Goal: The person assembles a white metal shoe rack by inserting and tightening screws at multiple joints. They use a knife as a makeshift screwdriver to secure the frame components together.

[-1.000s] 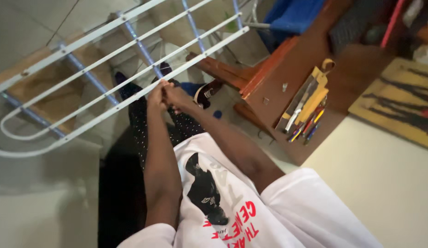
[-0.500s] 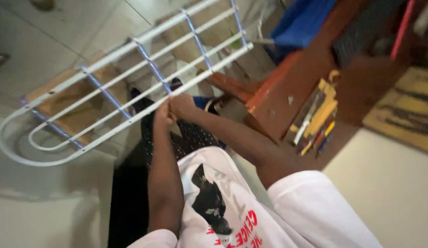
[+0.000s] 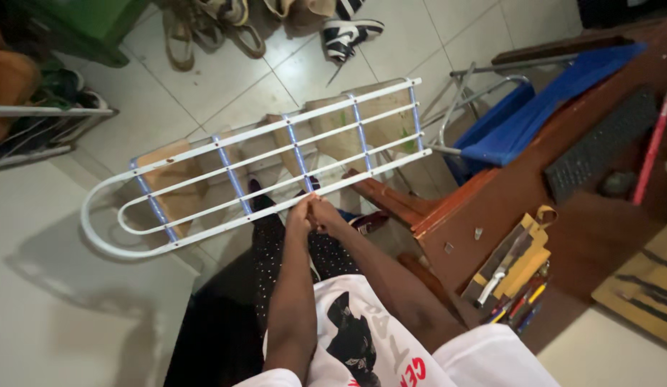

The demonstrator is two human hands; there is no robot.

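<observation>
Both hands meet on the nearest bar of a white metal drying rack [image 3: 233, 168], which stretches from nine o'clock toward two o'clock above a tiled floor [image 3: 226, 72]. The left hand [image 3: 300, 213] and right hand [image 3: 326, 215] are closed around that bar, pressed together at the centre; whether something small is pinched between them is hard to tell. Under the rack, brown cardboard pieces [image 3: 169, 193] lie on the tiles. At three o'clock stands a brown wooden desk [image 3: 534, 186] with a blue folding chair [image 3: 520, 115] just beyond it. Shoes [image 3: 351, 32] sit at twelve o'clock.
</observation>
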